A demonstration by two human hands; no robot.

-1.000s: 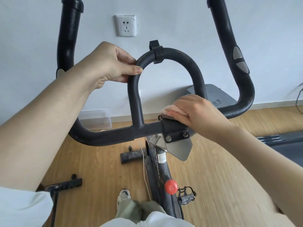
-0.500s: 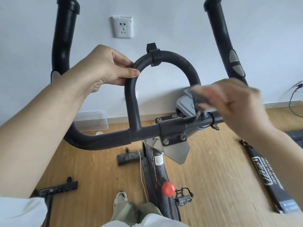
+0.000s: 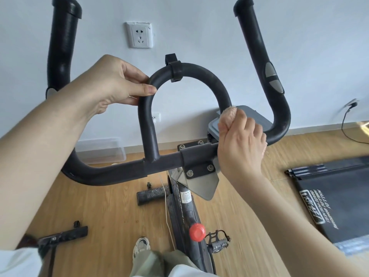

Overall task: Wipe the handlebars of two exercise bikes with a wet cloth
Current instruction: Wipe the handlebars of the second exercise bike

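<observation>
A black exercise-bike handlebar [image 3: 111, 172] fills the view, with a centre loop [image 3: 199, 71] and two upright horns. My left hand [image 3: 111, 84] grips the loop's upper left bend, thumb across the tube. My right hand [image 3: 239, 144] is closed around a pinkish cloth [image 3: 227, 114], wrapped about the lower right leg of the loop where it meets the crossbar. Most of the cloth is hidden inside the fist. A second bike does not show here.
The bike frame with a red knob [image 3: 197, 231] and a pedal [image 3: 218, 241] drops toward my shoe. A dark treadmill [image 3: 339, 196] lies at right on the wooden floor. A clear plastic box [image 3: 99, 149] sits by the wall under a socket [image 3: 139, 35].
My right hand with the cloth swept from the centre clamp out to the right, then came back and now wraps the loop's right leg. The left hand has kept its grip.
</observation>
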